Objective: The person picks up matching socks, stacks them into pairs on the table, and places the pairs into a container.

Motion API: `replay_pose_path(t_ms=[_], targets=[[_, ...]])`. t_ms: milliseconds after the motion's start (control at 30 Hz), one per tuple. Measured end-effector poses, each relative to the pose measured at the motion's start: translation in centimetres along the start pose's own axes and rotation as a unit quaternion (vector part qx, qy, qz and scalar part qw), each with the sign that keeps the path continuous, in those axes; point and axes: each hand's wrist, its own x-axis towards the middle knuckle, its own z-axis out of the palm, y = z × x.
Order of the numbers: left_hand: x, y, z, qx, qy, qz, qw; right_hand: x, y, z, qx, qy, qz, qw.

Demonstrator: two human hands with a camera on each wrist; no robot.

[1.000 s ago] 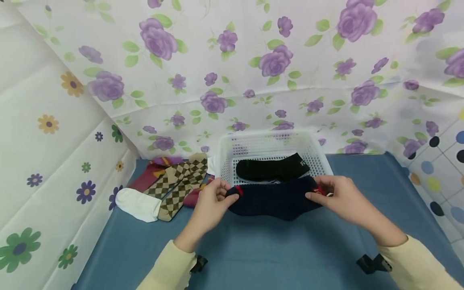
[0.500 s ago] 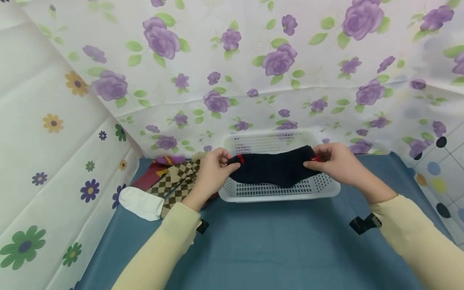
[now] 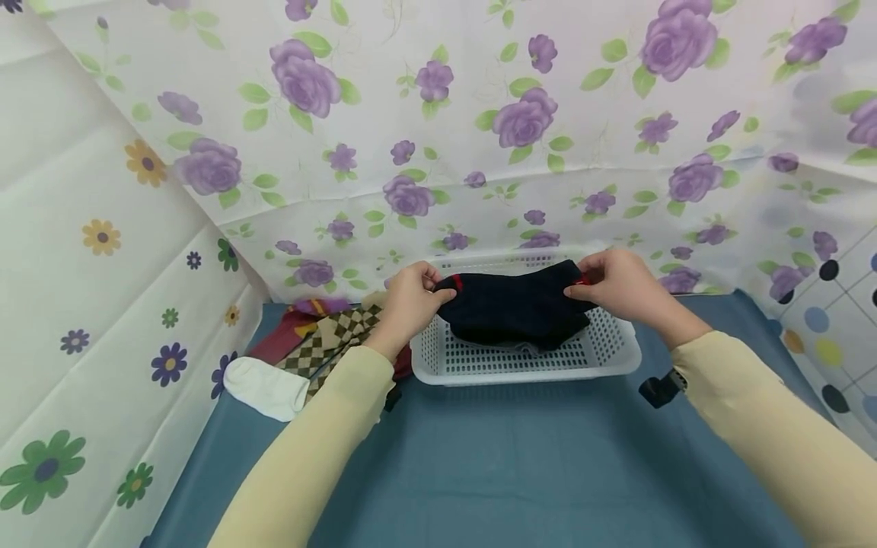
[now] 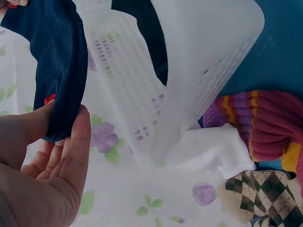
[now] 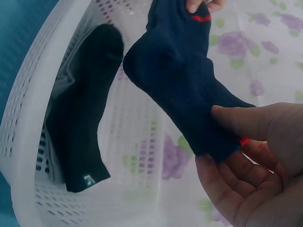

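Note:
My left hand pinches the toe end of a navy sock with red marks. At its cuff end, my right hand grips the same sock between thumb and fingers. It is stretched sideways above a white perforated basket. In the right wrist view, a black sock with a small pale mark on its cuff lies in the basket, a grey one partly hidden beneath it. The navy sock hangs apart from these two. Whether it is a single sock or a layered pair, I cannot tell.
Left of the basket lie a white sock, checkered brown socks and maroon striped socks, partly behind my left arm. Flowered sheeting stands behind and at the sides of the blue tabletop.
Both hands have carried the navy sock forward, from in front of the basket to over it. In the last half second they have also shifted slightly farther back and left.

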Motion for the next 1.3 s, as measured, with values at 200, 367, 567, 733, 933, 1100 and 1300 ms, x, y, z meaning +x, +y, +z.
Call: replay_pose_path(t_ms=[200, 367, 567, 733, 933, 1100, 1300], targets=[[1.4, 0.1, 0.8, 0.017, 0.008, 0.000, 0.9998, 1.4, 0.6, 0.4, -0.027, 0.000, 0.001, 0.9996], [2.2, 0.0, 1.5, 0.012, 0.001, -0.002, 0.9999, 2.5, 1.2, 0.6, -0.064, -0.010, -0.002, 0.9979], [3.3, -0.3, 2.6, 0.032, -0.021, -0.004, 0.9993, 4.0, 2.0, 1.1, -0.097, -0.051, 0.001, 0.9940], [4.5, 0.1, 3.4, 0.083, -0.036, -0.018, 0.9958, 5.2, 2.6, 1.5, -0.112, -0.060, 0.018, 0.9917], [5.2, 1.8, 3.7, 0.134, -0.044, -0.035, 0.9894, 6.6, 2.7, 1.6, -0.118, -0.076, 0.044, 0.9892], [5.8, 2.0, 4.3, 0.172, -0.055, -0.044, 0.9825, 7.5, 3.0, 2.0, -0.124, -0.103, 0.072, 0.9842], [6.2, 1.3, 5.0, 0.172, -0.068, -0.063, 0.9807, 8.1, 3.4, 3.1, -0.168, -0.131, 0.082, 0.9737]])
